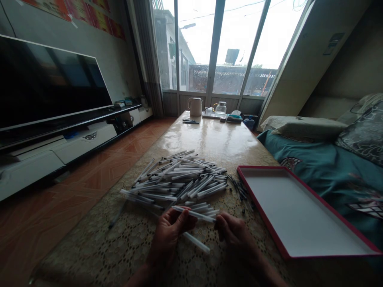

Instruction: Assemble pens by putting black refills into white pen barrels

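My left hand (167, 231) is closed around a white translucent pen (194, 214), with the thumb on top of its barrel. At the pen's right end, the fingers of my right hand (233, 229) are pinched together and cover the tip. Below them a loose pen barrel (196, 242) slants across the table, its upper end hidden behind my left hand. Just beyond both hands spreads a big pile of similar pens (179, 175), many with dark ends. Thin dark pieces (237, 187), apparently refills or caps, lie scattered to the right of the pile.
A shallow pink-rimmed tray with a white inside (302, 211) lies at the table's right edge. On the far end of the patterned table (98, 255) stand a pitcher (195, 107), a glass jar (220, 108) and a tissue box (235, 116). A teal-covered bed or sofa (311, 159) borders the right side.
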### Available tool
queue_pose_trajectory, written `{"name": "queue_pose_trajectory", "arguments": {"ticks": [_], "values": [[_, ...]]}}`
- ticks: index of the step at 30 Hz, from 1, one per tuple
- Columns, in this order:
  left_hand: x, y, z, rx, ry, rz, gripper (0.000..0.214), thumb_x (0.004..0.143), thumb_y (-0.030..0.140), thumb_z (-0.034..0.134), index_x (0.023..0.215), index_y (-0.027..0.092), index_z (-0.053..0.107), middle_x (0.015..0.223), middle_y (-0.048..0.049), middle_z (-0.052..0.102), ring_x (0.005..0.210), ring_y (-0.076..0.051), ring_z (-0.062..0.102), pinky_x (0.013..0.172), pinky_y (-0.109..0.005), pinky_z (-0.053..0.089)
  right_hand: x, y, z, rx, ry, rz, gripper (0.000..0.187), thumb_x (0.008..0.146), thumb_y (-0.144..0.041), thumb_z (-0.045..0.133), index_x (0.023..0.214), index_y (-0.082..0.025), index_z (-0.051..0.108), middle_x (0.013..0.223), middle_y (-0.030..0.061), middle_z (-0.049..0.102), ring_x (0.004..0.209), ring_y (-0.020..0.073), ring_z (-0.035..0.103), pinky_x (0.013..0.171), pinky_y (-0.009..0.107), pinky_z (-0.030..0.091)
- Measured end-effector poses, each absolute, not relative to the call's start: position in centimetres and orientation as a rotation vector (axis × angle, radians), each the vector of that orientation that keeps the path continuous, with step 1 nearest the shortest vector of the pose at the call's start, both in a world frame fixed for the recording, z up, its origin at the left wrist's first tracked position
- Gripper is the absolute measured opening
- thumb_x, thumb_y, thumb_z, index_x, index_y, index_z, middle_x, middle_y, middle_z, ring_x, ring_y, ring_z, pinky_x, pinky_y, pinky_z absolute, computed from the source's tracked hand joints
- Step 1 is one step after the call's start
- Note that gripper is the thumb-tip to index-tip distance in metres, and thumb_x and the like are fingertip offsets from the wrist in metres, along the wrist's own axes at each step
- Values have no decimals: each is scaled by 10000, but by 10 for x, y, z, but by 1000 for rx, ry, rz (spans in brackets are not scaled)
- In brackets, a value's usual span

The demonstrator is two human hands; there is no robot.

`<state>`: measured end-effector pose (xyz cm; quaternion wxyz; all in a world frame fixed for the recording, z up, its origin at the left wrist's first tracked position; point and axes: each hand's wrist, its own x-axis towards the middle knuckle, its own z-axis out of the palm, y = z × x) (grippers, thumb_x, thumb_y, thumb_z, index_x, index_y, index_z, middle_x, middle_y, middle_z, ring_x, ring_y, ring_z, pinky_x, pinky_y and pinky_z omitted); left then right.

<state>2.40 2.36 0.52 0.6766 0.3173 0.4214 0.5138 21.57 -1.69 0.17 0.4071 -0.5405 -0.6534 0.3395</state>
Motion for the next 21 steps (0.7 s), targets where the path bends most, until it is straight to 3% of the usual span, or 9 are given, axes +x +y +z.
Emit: {"name": "queue_pose_trajectory", "arguments": {"ticks": [5,11,17,21], "values": [[24,23,8,712,936,1161,299,593,336,823,768,126,701,680,-42,720,629,-181,693,625,-270,564,216,-18,2,-1372,-1603,855,273,887,-443,498,820,-180,529,628,-30,524,561,114,489,530,210,364],[24,23,10,714,956,1159,330,554,355,839,751,128,703,664,-39,720,609,-187,694,612,-275,566,218,-16,-1,-1365,-1685,795,430,956,-436,326,690,-173,538,557,-15,532,528,118,514,541,221,370],[23,23,6,723,927,1153,300,598,337,821,775,127,702,681,-43,725,630,-181,696,633,-272,567,217,-16,3,-1389,-1632,800,273,893,-442,486,891,-175,545,619,-29,535,544,115,497,518,206,370],[25,22,8,699,934,1169,307,580,334,830,765,126,701,673,-37,721,608,-179,692,622,-273,567,218,-16,3,-1376,-1716,803,428,954,-455,322,723,-174,547,571,-17,534,530,115,516,537,216,376]]}}
